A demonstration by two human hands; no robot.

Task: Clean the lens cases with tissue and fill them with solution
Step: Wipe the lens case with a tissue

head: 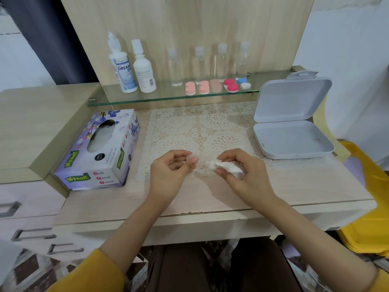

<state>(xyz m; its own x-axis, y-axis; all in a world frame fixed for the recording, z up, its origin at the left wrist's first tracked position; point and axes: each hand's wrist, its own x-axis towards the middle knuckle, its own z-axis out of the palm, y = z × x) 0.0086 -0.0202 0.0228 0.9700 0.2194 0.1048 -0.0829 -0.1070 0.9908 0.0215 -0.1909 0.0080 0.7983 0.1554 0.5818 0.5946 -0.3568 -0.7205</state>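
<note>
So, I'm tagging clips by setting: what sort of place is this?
Probably a home dressing table: a pale wooden desk, a glass shelf holding white solution bottles and pink round lens cases, and a purple floral tissue box.

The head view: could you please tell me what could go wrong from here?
1. The left hand pinches the small clear piece by fingertips only; dropped on the cream lace mat, it would be hard to spot.
2. The twisted white tissue in the right hand may shed lint.
3. The pink round lens cases sit near the front edge of the glass shelf, before the clear plastic bottles; reaching could knock them off.
</note>
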